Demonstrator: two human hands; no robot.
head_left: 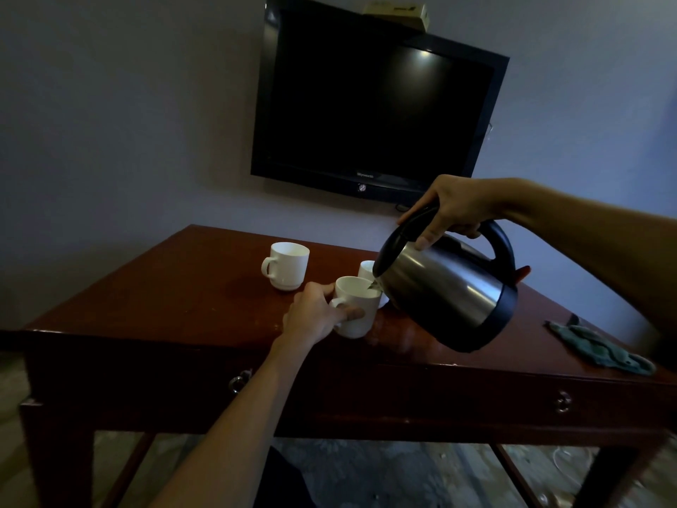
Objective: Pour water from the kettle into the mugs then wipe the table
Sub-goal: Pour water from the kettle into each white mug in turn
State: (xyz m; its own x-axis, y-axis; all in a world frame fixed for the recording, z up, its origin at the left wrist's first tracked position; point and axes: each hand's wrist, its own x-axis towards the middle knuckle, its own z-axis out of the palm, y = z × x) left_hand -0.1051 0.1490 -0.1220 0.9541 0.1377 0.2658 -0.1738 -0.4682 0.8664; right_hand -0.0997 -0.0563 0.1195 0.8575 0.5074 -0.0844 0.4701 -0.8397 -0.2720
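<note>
right hand (452,210): I see it wrapped round the black handle of the kettle (445,287), thumb laid forward on the lid; kettle held clear of the worktop (146,287), tipped spout-down toward the left.
left hand (315,317): fingers pinch the handle of the near mug (357,309), thumb by the rim, steadying it.
pour: thin stream of water (374,286) leaves the spout and lands inside the near mug, close to its right rim.
near mug: stands toward the front edge, about mid-width; fill level I can't read.
far mug (286,265): upright, back-left of the near mug, apart from it, looks untouched.
third mug (367,270): just behind the near mug, mostly hidden by the kettle; contents not visible.
cloth (600,348): crumpled green, at the front right corner, well apart from the mugs.
step: my read is mid-pour on one mug, wipe not begun.
risk 1: stream sits near the rim; a bit more tilt or a wrist wobble puts water on the worktop or on the left fingers.
risk 2: dim light hides the level; overfill likely if the tilt isn't backed off early.
risk 3: kettle body hangs just over the third mug; dropping it while levelling could knock that mug.
risk 4: if the water is hot, the left hand is too close.
</note>
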